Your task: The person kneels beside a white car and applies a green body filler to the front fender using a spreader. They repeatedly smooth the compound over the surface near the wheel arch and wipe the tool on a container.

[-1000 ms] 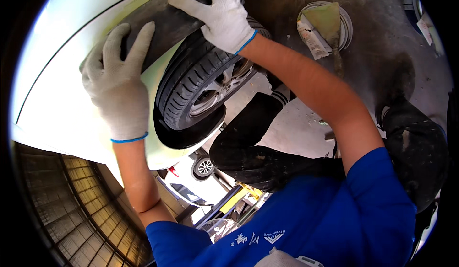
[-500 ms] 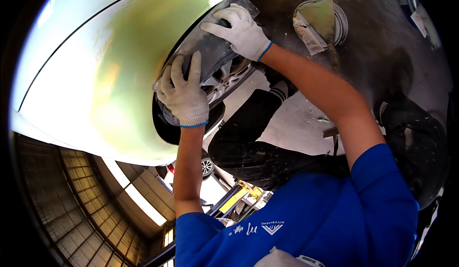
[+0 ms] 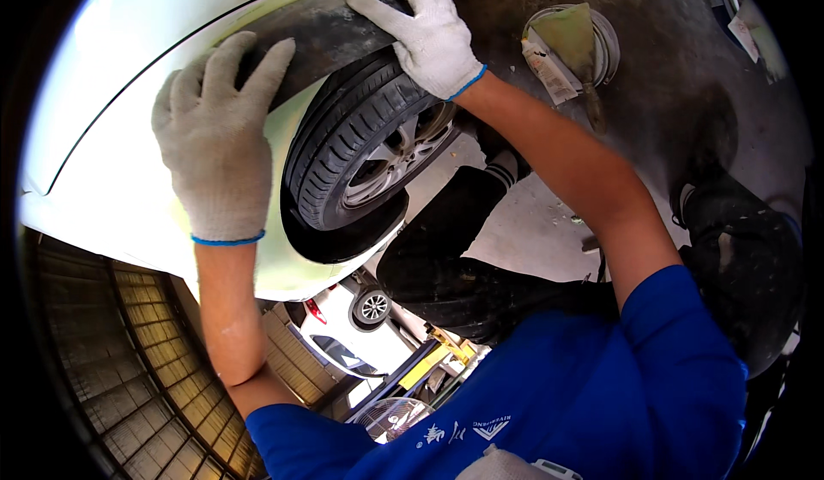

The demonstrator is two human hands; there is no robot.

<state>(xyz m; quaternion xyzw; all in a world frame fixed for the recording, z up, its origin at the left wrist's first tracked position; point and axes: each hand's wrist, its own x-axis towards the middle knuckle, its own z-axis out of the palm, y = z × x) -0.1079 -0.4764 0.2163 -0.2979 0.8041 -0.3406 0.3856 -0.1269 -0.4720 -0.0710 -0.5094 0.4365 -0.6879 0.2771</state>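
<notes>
Head view: your gloved left hand and gloved right hand, thumbs apart from fingers, hold opposite ends of the dark sanding board against the car panel, along its wheel-arch edge beside the tyre.

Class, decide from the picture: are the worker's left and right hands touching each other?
Apart: the head view shows the dark board plainly in the gap between the left hand and right hand.

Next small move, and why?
Probably draw the dark-grey flat board toward the black rubber tyre: the white-gloved left hand and white-gloved right hand grip its two ends, and green-tinged white car panel shows between board and tyre.
</notes>
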